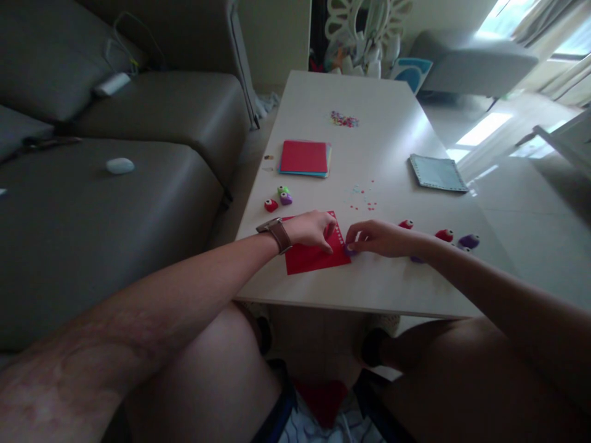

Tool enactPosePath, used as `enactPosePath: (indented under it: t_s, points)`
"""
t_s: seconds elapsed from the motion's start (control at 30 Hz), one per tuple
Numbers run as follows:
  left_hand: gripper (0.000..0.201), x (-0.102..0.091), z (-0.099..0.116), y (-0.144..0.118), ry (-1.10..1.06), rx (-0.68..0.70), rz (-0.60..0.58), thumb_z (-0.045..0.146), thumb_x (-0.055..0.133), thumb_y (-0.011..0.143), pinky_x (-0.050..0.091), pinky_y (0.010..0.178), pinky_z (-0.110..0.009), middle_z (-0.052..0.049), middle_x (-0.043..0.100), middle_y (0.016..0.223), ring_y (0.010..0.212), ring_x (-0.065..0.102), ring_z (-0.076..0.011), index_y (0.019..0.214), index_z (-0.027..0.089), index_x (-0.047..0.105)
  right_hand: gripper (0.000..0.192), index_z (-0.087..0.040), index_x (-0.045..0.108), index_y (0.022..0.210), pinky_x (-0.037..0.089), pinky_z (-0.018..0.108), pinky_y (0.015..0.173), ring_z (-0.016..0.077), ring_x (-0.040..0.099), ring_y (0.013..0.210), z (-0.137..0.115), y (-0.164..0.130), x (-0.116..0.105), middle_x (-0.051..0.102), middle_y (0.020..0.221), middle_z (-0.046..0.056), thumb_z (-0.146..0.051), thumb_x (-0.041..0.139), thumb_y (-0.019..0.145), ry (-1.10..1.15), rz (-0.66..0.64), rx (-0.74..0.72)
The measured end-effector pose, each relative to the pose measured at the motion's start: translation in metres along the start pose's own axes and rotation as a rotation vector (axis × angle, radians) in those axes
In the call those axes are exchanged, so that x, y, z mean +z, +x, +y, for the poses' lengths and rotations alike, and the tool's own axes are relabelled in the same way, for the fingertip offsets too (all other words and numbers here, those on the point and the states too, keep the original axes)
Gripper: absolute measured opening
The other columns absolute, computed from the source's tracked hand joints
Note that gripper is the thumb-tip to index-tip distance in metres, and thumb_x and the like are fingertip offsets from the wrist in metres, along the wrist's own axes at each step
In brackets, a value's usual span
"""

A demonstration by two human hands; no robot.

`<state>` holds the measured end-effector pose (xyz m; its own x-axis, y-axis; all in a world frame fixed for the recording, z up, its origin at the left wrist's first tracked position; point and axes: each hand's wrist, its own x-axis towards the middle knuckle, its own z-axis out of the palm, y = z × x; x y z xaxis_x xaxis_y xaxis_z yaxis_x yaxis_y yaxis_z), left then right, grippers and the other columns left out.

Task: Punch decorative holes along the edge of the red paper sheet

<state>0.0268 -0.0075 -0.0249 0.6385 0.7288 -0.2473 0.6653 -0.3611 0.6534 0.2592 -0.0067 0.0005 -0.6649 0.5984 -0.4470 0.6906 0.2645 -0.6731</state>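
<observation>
A red paper sheet (310,257) lies near the front edge of the white table (378,141). My left hand (313,229), with a watch on the wrist, presses flat on the sheet's top. My right hand (378,239) pinches a small purple punch (349,250) at the sheet's right edge. Tiny punched holes run along that edge. Just beyond my right wrist sit a red punch (406,224), another red punch (444,235) and a purple punch (469,241).
A stack of coloured paper (305,158) lies mid-table, with three small punches (279,198) in front of it. Confetti bits (344,119) and a grey notepad (438,173) lie farther back. A dark sofa (115,184) borders the table's left side.
</observation>
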Motion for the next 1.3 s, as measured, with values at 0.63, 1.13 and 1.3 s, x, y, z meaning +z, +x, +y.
enactPosePath:
  t_s: [0.63, 1.13, 1.3]
  points:
    - [0.034, -0.003, 0.010, -0.004, -0.006, -0.031, -0.016, 0.041, 0.084, 0.066, 0.041, 0.063, -0.031, -0.002, 0.067, 0.080, 0.072, 0.059, -0.0186, 0.084, 0.021, 0.063, 0.022, -0.020, 0.069, 0.094, 0.051, 0.033, 0.076, 0.0190, 0.067, 0.082, 0.002, 0.006, 0.007, 0.075, 0.091, 0.006, -0.040, 0.063, 0.088, 0.023, 0.017, -0.130]
    - [0.043, -0.005, 0.015, -0.003, -0.027, -0.039, -0.017, 0.060, 0.073, 0.074, 0.039, 0.066, -0.031, -0.005, 0.070, 0.085, 0.074, 0.060, -0.0192, 0.087, 0.020, 0.065, 0.021, -0.021, 0.071, 0.095, 0.049, 0.032, 0.072, 0.0194, 0.066, 0.080, 0.004, 0.007, 0.007, 0.075, 0.089, 0.005, -0.040, 0.064, 0.085, 0.009, 0.049, -0.087]
    - [0.044, -0.005, 0.014, -0.002, -0.008, -0.035, -0.024, 0.062, 0.070, 0.076, 0.039, 0.067, -0.031, -0.005, 0.070, 0.086, 0.076, 0.061, -0.0200, 0.089, 0.020, 0.066, 0.024, -0.021, 0.070, 0.095, 0.050, 0.033, 0.075, 0.0193, 0.066, 0.082, 0.001, 0.005, 0.005, 0.074, 0.091, 0.005, -0.042, 0.064, 0.085, 0.003, 0.027, -0.100]
